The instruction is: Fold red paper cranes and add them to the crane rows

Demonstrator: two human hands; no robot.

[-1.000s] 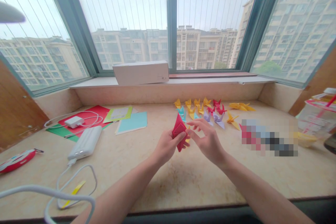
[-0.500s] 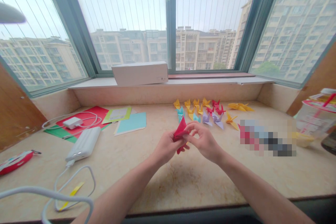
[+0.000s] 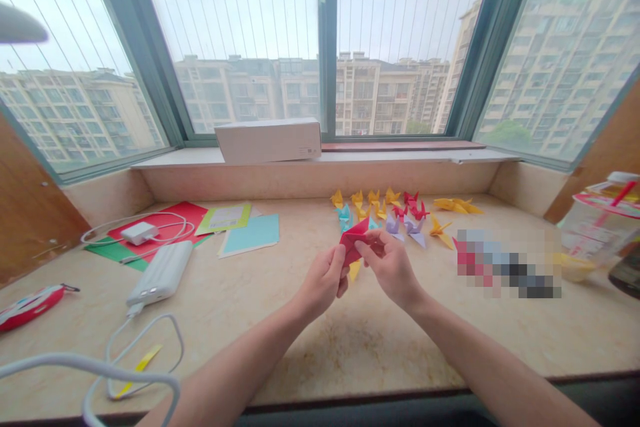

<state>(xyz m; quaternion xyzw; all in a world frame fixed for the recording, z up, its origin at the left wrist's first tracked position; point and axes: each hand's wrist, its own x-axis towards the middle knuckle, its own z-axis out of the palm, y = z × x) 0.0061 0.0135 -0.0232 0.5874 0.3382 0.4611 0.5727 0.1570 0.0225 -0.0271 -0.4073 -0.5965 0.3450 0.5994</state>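
A folded piece of red origami paper [image 3: 353,237] is held up between both hands above the counter. My left hand [image 3: 327,275] pinches its lower left side, thumb on the near face. On its right, my right hand [image 3: 387,260] grips the edge with thumb and fingers. Part of the red paper is hidden by my fingers. Just beyond stand several folded paper cranes: yellow ones [image 3: 374,197], red ones [image 3: 419,209], lilac ones [image 3: 414,229] and a blue one [image 3: 345,217]. A bit of yellow paper [image 3: 355,271] shows below the red piece.
To the left lie a white power bank [image 3: 161,271] with a looping cable [image 3: 173,340], a charger [image 3: 139,233], and red [image 3: 187,213] and blue paper sheets [image 3: 251,235]. A white box [image 3: 270,141] sits on the sill. A plastic cup [image 3: 600,223] stands far right.
The red paper has been turned from a narrow, upright point to a wider face towards me. Both hands have shifted their hold on it and stay close together.
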